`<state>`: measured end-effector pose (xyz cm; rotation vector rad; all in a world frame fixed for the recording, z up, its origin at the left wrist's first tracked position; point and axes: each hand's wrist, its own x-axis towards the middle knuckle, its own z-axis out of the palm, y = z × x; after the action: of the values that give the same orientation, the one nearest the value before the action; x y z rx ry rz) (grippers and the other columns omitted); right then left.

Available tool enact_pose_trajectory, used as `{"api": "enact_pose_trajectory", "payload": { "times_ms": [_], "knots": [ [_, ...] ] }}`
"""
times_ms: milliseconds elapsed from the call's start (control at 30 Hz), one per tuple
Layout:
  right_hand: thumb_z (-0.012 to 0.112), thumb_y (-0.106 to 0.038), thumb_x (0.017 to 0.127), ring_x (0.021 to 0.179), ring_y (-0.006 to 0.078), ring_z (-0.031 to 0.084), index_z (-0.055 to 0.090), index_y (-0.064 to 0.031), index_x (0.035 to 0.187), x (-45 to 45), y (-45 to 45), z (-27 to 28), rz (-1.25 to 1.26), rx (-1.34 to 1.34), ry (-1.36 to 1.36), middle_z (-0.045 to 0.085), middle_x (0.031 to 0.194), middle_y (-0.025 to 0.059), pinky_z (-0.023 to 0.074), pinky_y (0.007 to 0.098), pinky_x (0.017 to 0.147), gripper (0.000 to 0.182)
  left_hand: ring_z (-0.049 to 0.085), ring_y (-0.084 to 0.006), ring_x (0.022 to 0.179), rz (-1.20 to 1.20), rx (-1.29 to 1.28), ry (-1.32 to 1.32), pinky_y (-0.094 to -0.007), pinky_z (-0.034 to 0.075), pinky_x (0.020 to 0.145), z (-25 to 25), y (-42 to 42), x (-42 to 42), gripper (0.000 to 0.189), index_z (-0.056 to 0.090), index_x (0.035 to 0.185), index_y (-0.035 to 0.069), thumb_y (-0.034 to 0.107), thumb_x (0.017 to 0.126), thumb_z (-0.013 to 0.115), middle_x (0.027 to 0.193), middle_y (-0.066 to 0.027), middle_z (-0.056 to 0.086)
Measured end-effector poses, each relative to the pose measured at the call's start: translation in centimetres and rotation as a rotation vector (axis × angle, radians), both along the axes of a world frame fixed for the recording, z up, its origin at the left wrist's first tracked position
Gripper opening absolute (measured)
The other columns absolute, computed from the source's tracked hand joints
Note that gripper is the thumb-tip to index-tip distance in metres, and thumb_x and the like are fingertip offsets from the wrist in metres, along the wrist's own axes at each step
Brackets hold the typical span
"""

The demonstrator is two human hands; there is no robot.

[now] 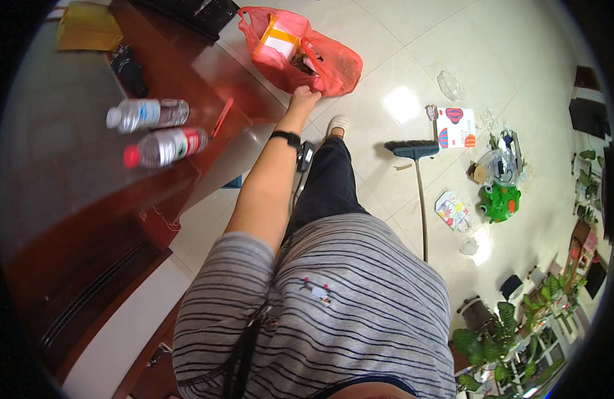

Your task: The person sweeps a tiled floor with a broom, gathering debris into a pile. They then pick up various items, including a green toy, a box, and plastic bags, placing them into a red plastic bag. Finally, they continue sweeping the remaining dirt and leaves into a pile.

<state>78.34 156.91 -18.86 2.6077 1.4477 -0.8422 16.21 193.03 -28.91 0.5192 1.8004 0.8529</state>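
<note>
My left hand [305, 97], at the end of the stretched-out arm, is closed on the near edge of a red plastic bag [339, 65]. Inside the bag lies a white box with orange-yellow tape [282, 41], beside crumpled dark scraps. My right hand is out of view. On the right, a broom [415, 151] has its dark bristles by the tiled floor, and its pole [423, 214] runs back behind my striped shirt. A white card printed with hot-air balloons [455, 128] touches the broom head's right end.
Two plastic bottles [150, 113] [167, 147] and a red pen [222, 117] lie on the dark red wooden table [187, 82] at left. Clear plastic packaging [449, 85], a green frog-shaped item [501, 202] and a floral paper bag [452, 210] litter the floor. Potted plants [506, 324] line the right.
</note>
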Motion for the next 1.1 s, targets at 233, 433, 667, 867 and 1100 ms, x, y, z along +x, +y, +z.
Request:
{"api": "enact_pose_trajectory", "payload": {
  "times_ms": [233, 433, 667, 867, 1100],
  "knots": [
    [0.055, -0.026, 0.089, 0.052, 0.0222, 0.054, 0.064, 0.0025, 0.096, -9.8, 15.5, 5.3, -0.221, -0.252, 0.096, 0.059, 0.062, 0.0118, 0.0384, 0.0359, 0.048, 0.030, 0.049, -0.0335, 0.116, 0.196, -0.219, 0.269, -0.0357, 0.044, 0.095, -5.3, 16.3, -3.6, 0.095, 0.034, 0.126, -0.013, 0.033, 0.058, 0.081, 0.132, -0.0286, 0.040],
    [0.056, -0.025, 0.089, 0.051, 0.0201, 0.052, 0.064, 0.0027, 0.097, -14.1, 25.3, 4.9, -0.260, -0.296, 0.201, 0.058, 0.061, 0.0101, 0.0373, 0.0345, 0.047, 0.030, 0.063, -0.0217, 0.077, 0.251, -0.038, -0.044, -0.0307, 0.051, 0.070, -8.8, 19.5, -5.8, 0.037, 0.061, 0.097, -0.001, 0.021, 0.069, 0.072, 0.084, -0.0126, 0.065],
    [0.056, -0.024, 0.089, 0.049, 0.0177, 0.050, 0.064, 0.0029, 0.098, -13.6, 27.5, 4.2, -0.345, -0.266, 0.302, 0.057, 0.060, 0.0081, 0.0361, 0.0328, 0.045, 0.030, 0.052, -0.0076, 0.055, -0.012, 0.148, -0.175, -0.0227, 0.043, 0.055, -1.5, 20.3, -1.8, 0.014, 0.057, 0.071, 0.005, 0.015, 0.077, 0.064, 0.064, -0.0008, 0.055],
    [0.056, -0.024, 0.090, 0.048, 0.0156, 0.048, 0.064, 0.0031, 0.099, -8.7, 23.5, 2.2, -0.450, -0.161, 0.398, 0.056, 0.059, 0.0064, 0.0350, 0.0314, 0.044, 0.029, 0.050, -0.0067, 0.053, -0.166, 0.289, -0.040, -0.0234, 0.040, 0.049, 8.9, 18.4, 4.0, 0.020, 0.054, 0.067, 0.004, 0.017, 0.076, 0.067, 0.058, 0.0008, 0.052],
    [0.056, -0.023, 0.090, 0.046, 0.0132, 0.046, 0.064, 0.0034, 0.100, 5.0, 14.9, -5.9, -0.491, 0.047, 0.555, 0.055, 0.058, 0.0044, 0.0338, 0.0297, 0.043, 0.029, 0.042, -0.0006, 0.053, -0.344, 0.616, 0.116, -0.0177, 0.033, 0.048, 23.6, 9.4, 14.1, 0.015, 0.056, 0.070, 0.007, 0.012, 0.081, 0.066, 0.061, 0.0076, 0.049]
  ]
}}
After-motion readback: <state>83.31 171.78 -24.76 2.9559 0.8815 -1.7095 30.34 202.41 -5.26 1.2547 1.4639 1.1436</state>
